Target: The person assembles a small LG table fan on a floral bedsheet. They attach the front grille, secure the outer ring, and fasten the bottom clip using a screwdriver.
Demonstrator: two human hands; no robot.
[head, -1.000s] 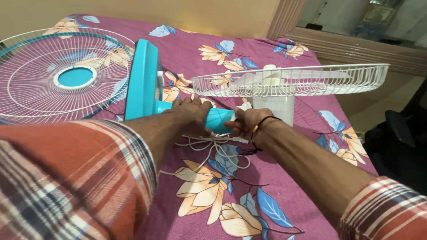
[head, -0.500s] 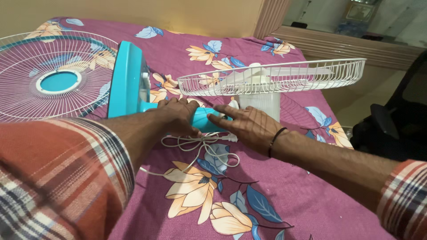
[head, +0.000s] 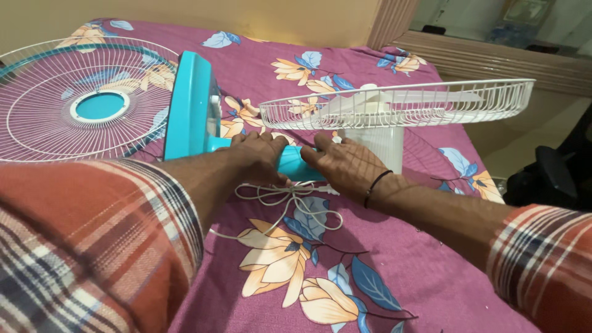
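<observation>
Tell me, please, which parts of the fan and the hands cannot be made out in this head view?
- Turquoise neck: mostly covered by the left hand and right hand.
- Palms and finger grip: hidden under the backs of the hands.
- White motor housing: top hidden behind the rear guard.
- Front guard: cut off by the left edge.
- White cord: its end runs under the left forearm.

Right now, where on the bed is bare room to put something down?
The sheet is free beyond the rear guard, toward the headboard, and near the camera between the forearms, below the white cord. It is crowded around the teal stem, where the left hand and right hand rest; the front grille fills the left side.
</observation>
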